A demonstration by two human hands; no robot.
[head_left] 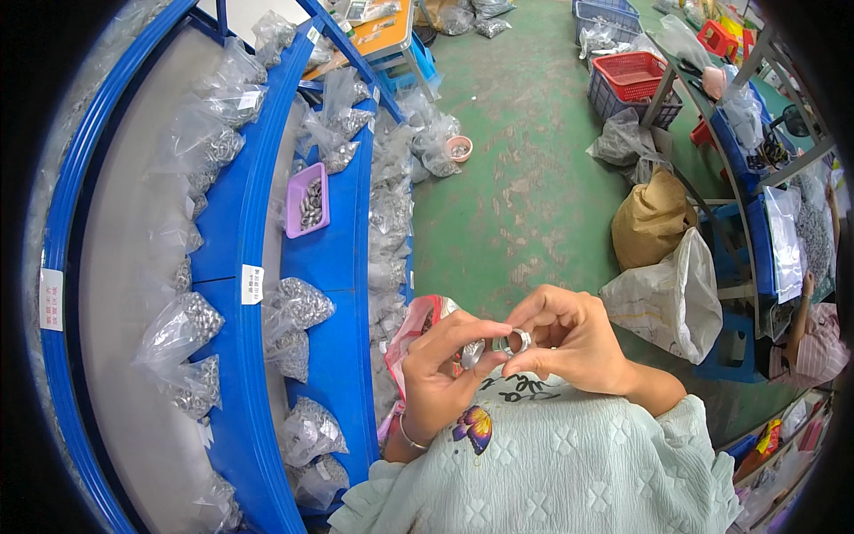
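Both my hands are raised in front of my body, close together. My left hand [442,363] pinches a shiny, rounded metal piece [472,353] between thumb and fingers. In my right hand [578,343] a silver metal ring [524,340] is held between thumb and forefinger, its open face turned toward the other piece. My left fingertips reach the near side of this ring. I cannot make out the exact kind of either part. Behind my left hand is a red and white plastic bag [422,325].
At left, a blue shelf rack [218,311] holds clear bags of metal parts [302,303] and a purple tray [294,218]. A red basket [629,74], a brown sack [656,218] and a white sack [676,298] stand at right. Another person [814,343] sits at the far right workbench.
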